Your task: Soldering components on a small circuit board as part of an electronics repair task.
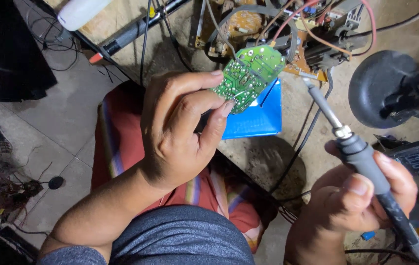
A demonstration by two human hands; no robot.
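My left hand [180, 130] pinches a small green circuit board [248, 76] by its lower edge and holds it up, solder side toward me, above a blue box [258, 115]. My right hand [361, 198] grips the dark handle of a soldering iron [354, 147]. Its metal tip points up and left and ends just right of the green board, a short gap away. Grey and red wires run from the board's top toward the electronics behind.
A larger orange circuit board [248, 24] with wires and parts lies at the back of the worn wooden bench [268, 157]. A round black stand base [383, 88] sits right, a small meter display [418, 159] below it. A white bottle [79, 12] and tiled floor are left.
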